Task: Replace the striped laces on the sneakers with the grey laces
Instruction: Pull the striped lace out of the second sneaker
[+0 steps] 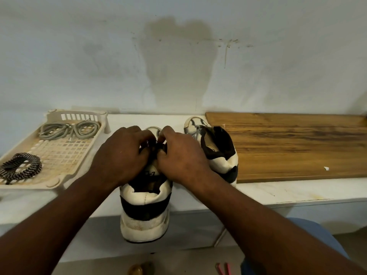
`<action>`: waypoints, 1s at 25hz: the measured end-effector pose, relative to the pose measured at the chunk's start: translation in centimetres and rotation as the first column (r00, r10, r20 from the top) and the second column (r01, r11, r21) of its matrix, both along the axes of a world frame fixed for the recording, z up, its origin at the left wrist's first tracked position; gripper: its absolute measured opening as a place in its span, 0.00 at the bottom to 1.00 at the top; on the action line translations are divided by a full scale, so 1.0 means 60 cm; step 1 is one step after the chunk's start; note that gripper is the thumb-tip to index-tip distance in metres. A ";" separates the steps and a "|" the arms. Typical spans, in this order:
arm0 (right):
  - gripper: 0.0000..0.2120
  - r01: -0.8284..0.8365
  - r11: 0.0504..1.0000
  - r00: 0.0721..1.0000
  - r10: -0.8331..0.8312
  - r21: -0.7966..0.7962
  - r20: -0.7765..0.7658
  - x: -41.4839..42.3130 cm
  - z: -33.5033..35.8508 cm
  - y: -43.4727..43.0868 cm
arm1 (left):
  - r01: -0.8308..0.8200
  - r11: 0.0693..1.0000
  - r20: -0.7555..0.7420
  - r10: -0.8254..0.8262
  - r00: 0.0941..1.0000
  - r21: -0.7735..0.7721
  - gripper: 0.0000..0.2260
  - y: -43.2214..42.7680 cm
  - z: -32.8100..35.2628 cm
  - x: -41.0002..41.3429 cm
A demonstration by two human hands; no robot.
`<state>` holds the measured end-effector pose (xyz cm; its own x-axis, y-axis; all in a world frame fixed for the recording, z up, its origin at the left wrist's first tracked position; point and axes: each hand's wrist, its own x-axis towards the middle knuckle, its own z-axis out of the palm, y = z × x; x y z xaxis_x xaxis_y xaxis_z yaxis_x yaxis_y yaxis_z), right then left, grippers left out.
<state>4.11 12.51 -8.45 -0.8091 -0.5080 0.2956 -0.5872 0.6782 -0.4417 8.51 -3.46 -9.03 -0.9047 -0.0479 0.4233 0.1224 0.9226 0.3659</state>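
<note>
On the left end of the white counter (pixel 297 189) stands a plastic tray (pixel 25 186), with the grey laces (pixel 69 129) coiled at its far edge and one striped lace (pixel 19 167) coiled in its near left corner. In the middle, one sneaker (pixel 145 211) has its heel over the front edge of the counter, and the left hand (pixel 121 155) and right hand (pixel 182 157) meet above its tongue, fingers curled and pinching a dark lace (pixel 156 144) that is mostly hidden. Just to the right, the second sneaker (pixel 216 153) lies against the left edge of a wooden board (pixel 297 145).
</note>
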 end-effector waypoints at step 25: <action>0.11 0.098 0.989 0.995 -0.096 -0.108 0.027 -0.004 -0.013 0.003 | 0.056 0.528 -0.002 -0.103 0.995 0.847 0.09 -0.006 0.043 0.007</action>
